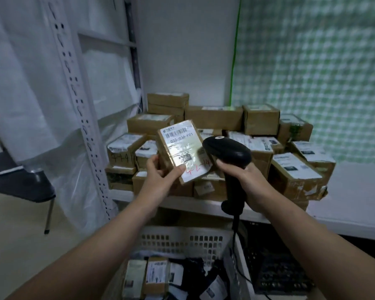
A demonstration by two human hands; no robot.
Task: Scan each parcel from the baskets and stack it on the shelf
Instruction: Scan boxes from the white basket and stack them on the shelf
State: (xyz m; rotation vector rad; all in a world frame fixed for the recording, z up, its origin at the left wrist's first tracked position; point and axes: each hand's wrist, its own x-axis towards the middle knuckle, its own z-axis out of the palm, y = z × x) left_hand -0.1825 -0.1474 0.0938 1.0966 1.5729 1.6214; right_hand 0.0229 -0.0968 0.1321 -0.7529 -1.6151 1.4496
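A small brown cardboard parcel with a taped white label [179, 148] is held up just in front of the shelf stack. Its long axis is nearly upright, with the top leaning a little left. The labelled face is turned to the camera and the barcode end is uppermost. The left hand [160, 174] grips its lower left corner, its fingers [153, 162] wrapped behind the edge and the thumb pressed on the face. Just right of those fingers, the right hand [246, 180] clasps the grip of a black handheld barcode scanner [227, 153], whose head touches or overlaps the parcel's right edge. Behind both hands, many brown labelled cartons [214, 118] crowd a white shelf board [201, 203] against a white wall. A green checked sheet [312, 72] hangs to the right. Below the wrists stand a white slotted plastic basket [182, 237] holding packets and a black mesh basket [275, 276]. A white perforated steel upright [82, 118] rises to the left, with open floor beyond it.
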